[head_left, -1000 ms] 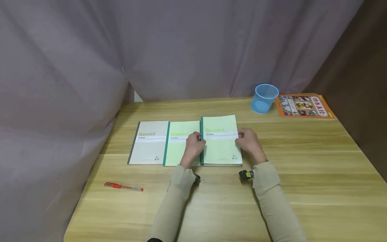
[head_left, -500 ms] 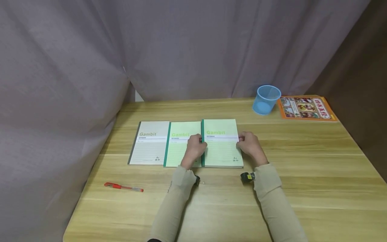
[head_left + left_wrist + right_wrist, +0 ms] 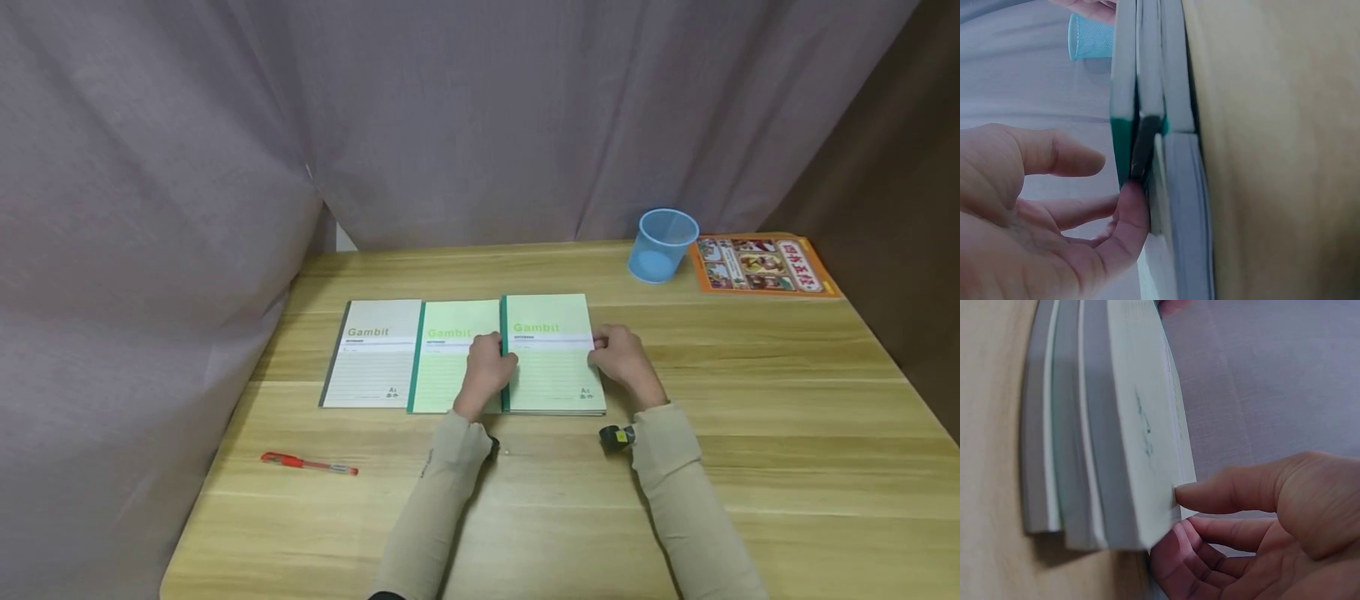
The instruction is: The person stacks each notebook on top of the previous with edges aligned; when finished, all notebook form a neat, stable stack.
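A green Gambit notebook (image 3: 547, 358) tops a stack at the table's middle. Beneath it in the left wrist view are a dark-spined notebook (image 3: 1149, 69) and another notebook (image 3: 1175, 69) at the bottom. My left hand (image 3: 486, 371) is at the spine side, a fingertip touching the spines while the thumb stands apart from the top one. At the opposite edge, my right hand (image 3: 622, 358) pinches the top notebook, thumb on its cover and fingers by its edge. Left of the stack lie a second green notebook (image 3: 450, 367) and a grey notebook (image 3: 372, 367).
A red pen (image 3: 309, 463) lies at the front left of the wooden table (image 3: 787, 433). Toward the back right stand a blue mesh bin (image 3: 660, 250) and, beside it, an orange picture book (image 3: 765, 265). A grey curtain (image 3: 465, 125) hangs behind the table.
The top green notebook's far edge has come down and nearer, and it now lies squarer on the stack. Both hands stay at its sides; the whole head view has shifted slightly.
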Tool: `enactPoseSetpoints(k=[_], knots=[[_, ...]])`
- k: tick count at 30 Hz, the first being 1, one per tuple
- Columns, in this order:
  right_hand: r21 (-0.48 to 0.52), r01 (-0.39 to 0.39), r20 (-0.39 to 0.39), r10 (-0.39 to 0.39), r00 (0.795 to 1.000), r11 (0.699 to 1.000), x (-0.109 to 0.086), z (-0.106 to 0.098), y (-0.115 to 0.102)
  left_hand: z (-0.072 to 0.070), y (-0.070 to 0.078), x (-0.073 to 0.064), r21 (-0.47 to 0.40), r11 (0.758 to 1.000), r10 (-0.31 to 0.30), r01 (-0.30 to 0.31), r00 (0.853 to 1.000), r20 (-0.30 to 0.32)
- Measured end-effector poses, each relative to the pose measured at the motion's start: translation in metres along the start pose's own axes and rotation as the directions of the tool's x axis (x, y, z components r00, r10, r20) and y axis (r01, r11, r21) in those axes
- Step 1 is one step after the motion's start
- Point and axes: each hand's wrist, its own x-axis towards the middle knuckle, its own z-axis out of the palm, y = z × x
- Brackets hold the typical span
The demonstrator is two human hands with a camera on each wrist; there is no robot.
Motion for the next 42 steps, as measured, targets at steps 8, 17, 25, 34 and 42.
enactPoseSetpoints(k=[8, 17, 25, 34, 42], knots=[[-0.045, -0.003, -0.012, 0.002, 1.000, 0.999, -0.001, 0.001, -0.005, -0.005, -0.001, 0.001, -0.044, 0.999, -0.018, 0.019, 1.000, 0.016], [-0.082, 0.020, -0.057, -0.025, 0.998, 0.996, -0.002, 0.004, -0.007, -0.011, 0.000, -0.001, -0.051, 0.997, -0.063, 0.064, 0.998, 0.007], [-0.063, 0.020, -0.056, -0.024, 0.998, 0.998, -0.002, 0.005, -0.008, -0.017, -0.003, -0.002, -0.082, 0.994, -0.075, 0.075, 0.997, -0.001], [-0.045, 0.029, -0.057, -0.031, 0.998, 0.999, -0.005, 0.007, -0.017, -0.028, -0.010, -0.005, -0.060, 0.996, -0.066, 0.064, 0.997, -0.038], [-0.046, 0.107, -0.074, -0.110, 0.991, 0.993, -0.003, 0.014, -0.026, -0.043, -0.020, -0.007, -0.076, 0.996, -0.048, 0.043, 0.996, -0.071]])
